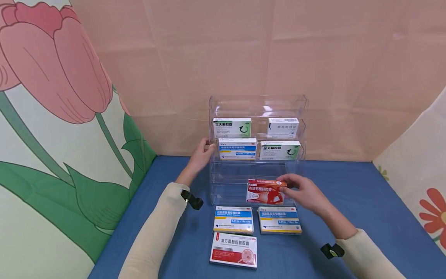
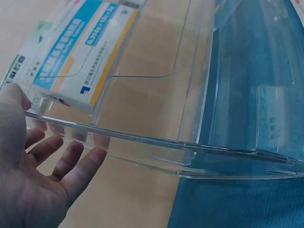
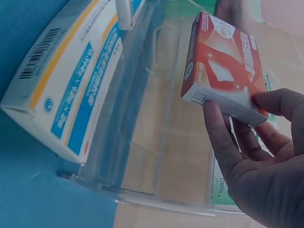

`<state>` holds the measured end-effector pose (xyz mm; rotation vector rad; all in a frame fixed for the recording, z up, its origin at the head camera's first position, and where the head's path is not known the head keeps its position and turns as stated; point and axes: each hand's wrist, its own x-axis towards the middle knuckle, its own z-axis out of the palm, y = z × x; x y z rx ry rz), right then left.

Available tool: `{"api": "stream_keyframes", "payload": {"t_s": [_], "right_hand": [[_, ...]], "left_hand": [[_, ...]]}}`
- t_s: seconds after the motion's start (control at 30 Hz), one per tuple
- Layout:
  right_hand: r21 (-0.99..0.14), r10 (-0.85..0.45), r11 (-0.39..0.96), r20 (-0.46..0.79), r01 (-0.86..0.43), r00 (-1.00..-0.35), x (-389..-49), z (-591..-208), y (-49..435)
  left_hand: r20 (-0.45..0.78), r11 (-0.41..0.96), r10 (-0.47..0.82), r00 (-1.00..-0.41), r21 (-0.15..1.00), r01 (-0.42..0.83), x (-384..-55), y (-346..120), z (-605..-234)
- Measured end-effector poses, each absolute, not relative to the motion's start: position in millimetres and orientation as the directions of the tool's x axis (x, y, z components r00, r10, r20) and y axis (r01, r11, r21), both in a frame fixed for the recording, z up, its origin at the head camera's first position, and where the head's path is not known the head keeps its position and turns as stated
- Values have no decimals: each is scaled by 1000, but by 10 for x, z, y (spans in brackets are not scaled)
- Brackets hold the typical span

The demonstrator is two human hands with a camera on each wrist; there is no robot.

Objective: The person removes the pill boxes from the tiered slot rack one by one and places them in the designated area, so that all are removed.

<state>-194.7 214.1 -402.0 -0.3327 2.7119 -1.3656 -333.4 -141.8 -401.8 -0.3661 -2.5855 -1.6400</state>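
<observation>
A white-and-red carton (image 1: 233, 251) lies nearest, while the right hand (image 1: 307, 193) pinches a red cardboard box (image 1: 263, 193), which tilting could snag, near the lower-right corner of the clear plastic rack (image 1: 228, 192), its left edge gripped by the left hand (image 1: 198, 158).

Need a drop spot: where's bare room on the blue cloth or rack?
Free: blue cloth right of the clear rack, beyond the right hand; the rack's top tier, above the upper green-and-white box. Crowded: third tier down, two boxes nearly touching; cloth before the rack, three boxes.

Rack (image 1: 245, 170) on table (image 1: 348, 190), three boxes (image 1: 234, 221) before it
</observation>
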Motion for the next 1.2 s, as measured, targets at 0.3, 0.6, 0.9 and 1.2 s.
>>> {"api": "stream_keyframes", "payload": {"t_s": [0.3,0.6,0.9,1.2], "right_hand": [[-839,-244,538,-65,-79,-968,-1916,-4136,2272],[-875,-274,484,-163,11,-948,-1876,-4205,2440],[-906,-373,414,-259,90,-891,-1811,-4227,2625],[-910,-437,374,-341,177,-832,-1747,-4302,2725]], "left_hand": [[171,417,167,-971,880,226,-3333,-1419,-4026],[161,411,170,-972,885,218,-3340,-1415,-4030],[166,405,177,-970,886,225,-3355,-1423,-4030],[158,406,169,-973,888,215,-3346,-1413,-4016]]}}
